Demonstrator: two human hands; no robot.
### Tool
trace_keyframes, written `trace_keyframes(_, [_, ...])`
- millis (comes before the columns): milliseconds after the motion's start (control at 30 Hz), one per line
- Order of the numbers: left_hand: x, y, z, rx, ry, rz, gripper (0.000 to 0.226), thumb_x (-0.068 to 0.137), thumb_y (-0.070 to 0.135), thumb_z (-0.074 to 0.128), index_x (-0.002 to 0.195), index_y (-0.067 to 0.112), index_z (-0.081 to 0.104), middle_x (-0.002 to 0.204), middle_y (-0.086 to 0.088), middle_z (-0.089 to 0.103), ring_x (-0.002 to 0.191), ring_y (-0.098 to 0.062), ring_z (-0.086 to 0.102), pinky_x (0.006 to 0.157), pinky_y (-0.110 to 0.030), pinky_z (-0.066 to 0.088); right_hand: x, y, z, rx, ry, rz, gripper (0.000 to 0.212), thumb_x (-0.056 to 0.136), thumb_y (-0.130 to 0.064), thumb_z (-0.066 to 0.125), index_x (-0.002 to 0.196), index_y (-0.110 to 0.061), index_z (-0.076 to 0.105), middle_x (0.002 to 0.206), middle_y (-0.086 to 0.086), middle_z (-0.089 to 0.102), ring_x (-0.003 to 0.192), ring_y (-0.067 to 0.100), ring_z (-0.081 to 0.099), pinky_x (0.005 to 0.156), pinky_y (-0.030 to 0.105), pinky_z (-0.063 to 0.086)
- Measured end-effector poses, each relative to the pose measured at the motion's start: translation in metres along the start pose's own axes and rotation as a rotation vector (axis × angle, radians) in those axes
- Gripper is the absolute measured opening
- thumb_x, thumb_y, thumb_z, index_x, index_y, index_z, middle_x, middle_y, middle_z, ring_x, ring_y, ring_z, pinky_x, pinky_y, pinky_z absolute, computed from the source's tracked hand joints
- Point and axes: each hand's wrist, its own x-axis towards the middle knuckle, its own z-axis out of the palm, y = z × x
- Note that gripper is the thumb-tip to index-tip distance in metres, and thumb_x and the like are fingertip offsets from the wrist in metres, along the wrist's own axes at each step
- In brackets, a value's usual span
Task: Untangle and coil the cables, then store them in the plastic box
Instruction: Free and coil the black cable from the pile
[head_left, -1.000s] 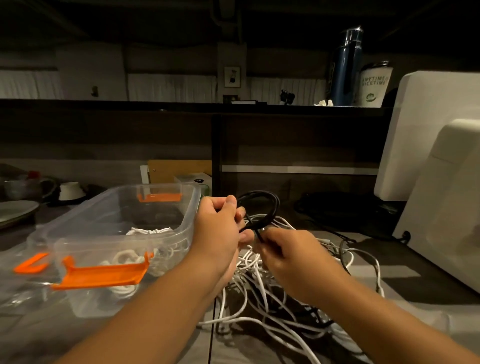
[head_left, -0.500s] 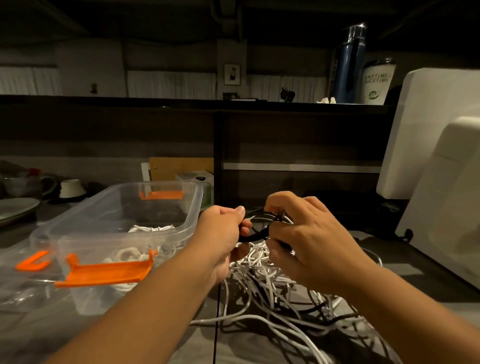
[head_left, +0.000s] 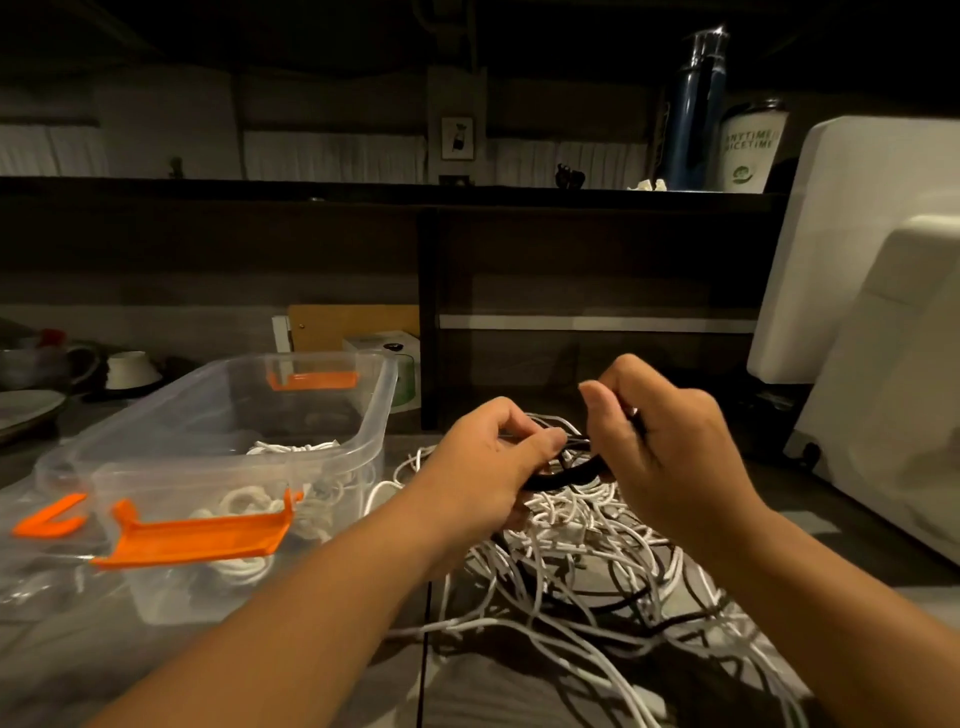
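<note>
Right hand (head_left: 670, 452) has risen beside the box (head_left: 311, 356); it and left hand (head_left: 483, 467) pinch the black cable (head_left: 566, 475); slack grip could free its loops.

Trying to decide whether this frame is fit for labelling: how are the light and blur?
Head view: dim throughout and darkest toward the top, with the white panel at right the brightest area. Head view: the right hand is smeared by motion, while the left hand is sharper. Head view: the black cable that both hands hold barely separates from the shadows over the white cables.
</note>
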Motion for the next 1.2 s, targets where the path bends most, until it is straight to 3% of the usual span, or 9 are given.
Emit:
trace_keyframes(133, [-0.003, -0.001, 0.004, 0.124, 0.033, 0.171, 0.013, 0.098, 0.029, 0.062, 0.089, 0.022, 0.057, 0.070, 0.001, 0.062, 0.058, -0.008, 0.054, 0.055, -0.026, 0.044, 0.000, -0.004, 0.002, -0.044, 0.046, 0.052, 0.034, 0.102, -0.043, 0.041, 0.082, -0.018, 0.051, 0.054, -0.010, 0.047, 0.040, 0.014, 0.047, 0.036, 0.037, 0.039])
trace_keyframes(267, [-0.007, -0.003, 0.008, 0.273, 0.106, 0.335, 0.010, 0.099, 0.030, 0.062, 0.092, 0.026, 0.057, 0.078, 0.007, 0.065, 0.070, -0.013, 0.061, 0.062, -0.035, 0.052, -0.001, -0.005, 0.006, 0.085, 0.014, 0.326, 0.037, 0.101, -0.041, 0.042, 0.075, -0.017, 0.051, 0.054, 0.000, 0.050, 0.047, 0.020, 0.048, 0.045, 0.048, 0.042])
trace_keyframes(400, [-0.015, 0.002, 0.006, 0.401, 0.060, 0.439, 0.007, 0.100, 0.033, 0.059, 0.096, 0.031, 0.054, 0.084, 0.007, 0.065, 0.078, -0.008, 0.064, 0.064, -0.026, 0.053, 0.002, -0.004, 0.008, 0.176, -0.013, 0.579, 0.040, 0.104, -0.028, 0.049, 0.069, -0.009, 0.051, 0.055, -0.003, 0.044, 0.052, 0.010, 0.040, 0.053, 0.035, 0.035])
trace_keyframes(533, [-0.018, 0.008, 0.003, 0.541, -0.110, 0.413, 0.012, 0.097, 0.036, 0.062, 0.096, 0.033, 0.051, 0.081, 0.008, 0.065, 0.064, -0.002, 0.059, 0.056, -0.015, 0.043, 0.004, 0.003, 0.006, 0.197, -0.095, 0.746, 0.047, 0.104, -0.033, 0.050, 0.074, 0.004, 0.054, 0.060, 0.007, 0.043, 0.056, 0.019, 0.042, 0.059, 0.040, 0.035])
trace_keyframes(700, [-0.015, 0.013, -0.006, 0.746, -0.246, 0.364, 0.024, 0.091, 0.041, 0.070, 0.089, 0.043, 0.046, 0.088, 0.010, 0.066, 0.074, -0.004, 0.061, 0.064, -0.020, 0.047, 0.003, 0.003, 0.009, 0.200, -0.237, 0.938, 0.045, 0.103, -0.043, 0.051, 0.088, -0.005, 0.068, 0.056, 0.001, 0.051, 0.045, 0.009, 0.052, 0.046, 0.023, 0.042])
trace_keyframes(867, [-0.016, 0.009, 0.001, 0.810, -0.218, 0.362, 0.027, 0.092, 0.025, 0.071, 0.090, 0.039, 0.047, 0.086, 0.009, 0.063, 0.071, -0.007, 0.059, 0.064, -0.024, 0.047, 0.002, -0.002, 0.009, 0.012, -0.264, 0.768, 0.050, 0.103, -0.045, 0.047, 0.069, -0.010, 0.056, 0.057, 0.002, 0.048, 0.056, 0.020, 0.051, 0.063, 0.045, 0.047])
trace_keyframes(967, [-0.016, 0.008, 0.006, 0.750, -0.155, 0.357, 0.022, 0.089, 0.012, 0.065, 0.094, 0.031, 0.054, 0.085, 0.006, 0.063, 0.068, -0.011, 0.057, 0.063, -0.032, 0.051, 0.001, -0.008, 0.009, -0.099, -0.224, 0.641, 0.054, 0.104, -0.050, 0.041, 0.073, -0.009, 0.058, 0.062, 0.005, 0.055, 0.062, 0.026, 0.055, 0.067, 0.051, 0.047])
trace_keyframes(1100, [-0.013, 0.006, 0.001, 0.674, -0.103, 0.325, 0.023, 0.085, 0.011, 0.067, 0.092, 0.031, 0.057, 0.088, 0.007, 0.065, 0.080, -0.012, 0.062, 0.072, -0.039, 0.057, 0.000, -0.011, 0.010, -0.209, -0.176, 0.481, 0.052, 0.101, -0.054, 0.033, 0.072, -0.017, 0.054, 0.062, 0.000, 0.054, 0.060, 0.020, 0.053, 0.061, 0.045, 0.047])
trace_keyframes(1200, [-0.009, 0.000, 0.001, 0.652, -0.117, 0.256, 0.022, 0.083, 0.017, 0.069, 0.102, 0.027, 0.063, 0.095, 0.006, 0.069, 0.090, -0.015, 0.067, 0.077, -0.043, 0.060, 0.001, -0.010, 0.013, -0.263, -0.137, 0.350, 0.054, 0.099, -0.054, 0.031, 0.071, -0.018, 0.060, 0.083, -0.006, 0.052, 0.075, 0.012, 0.048, 0.066, 0.031, 0.041])
